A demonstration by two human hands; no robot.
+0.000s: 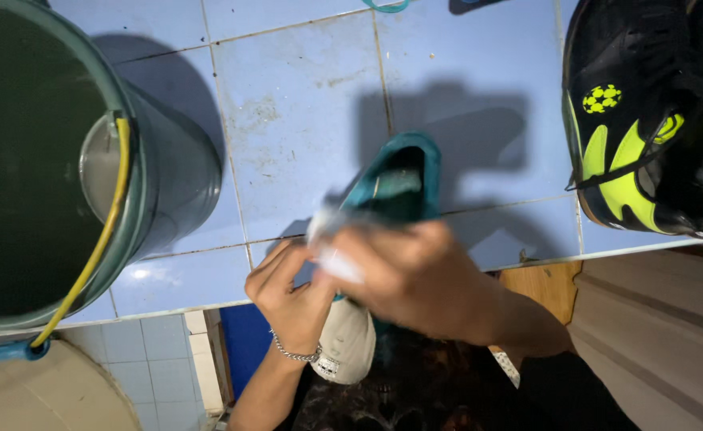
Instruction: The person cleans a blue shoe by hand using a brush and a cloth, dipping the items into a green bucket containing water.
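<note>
- Over the near edge of the tiled blue tabletop (304, 104) I hold a teal shoe (399, 179), its toe pointing away from me and its pale heel end (347, 343) hanging off the edge toward my lap.
- My left hand (292, 295) is curled shut around the shoe's side, just left of it; a silver chain bracelet (296, 353) sits on that wrist.
- My right hand (415, 275) lies across the shoe's middle, fingers folded over something small and whitish (331, 239); it is blurred, so I cannot tell what it is or how tightly I grip it.
- Beyond the shoe's toe the tiles are bare, with dirty marks and grout lines, so that is the open room; our shadow falls across it.
- Well left of the shoe stands a large dark green bucket (168, 175) with a yellow handle (100, 239); its inside is too dark for me to see any contents.
- Well right of the shoe, at the tabletop's far corner, lies a black sports shoe (655, 120) with bright yellow-green panels and a small round yellow-green patterned badge (601, 98) on its side.
- Below the shoe, past the tabletop edge, small pale tiles (156, 359) cover the wall to the left and a wooden surface (539, 287) shows to the right.
</note>
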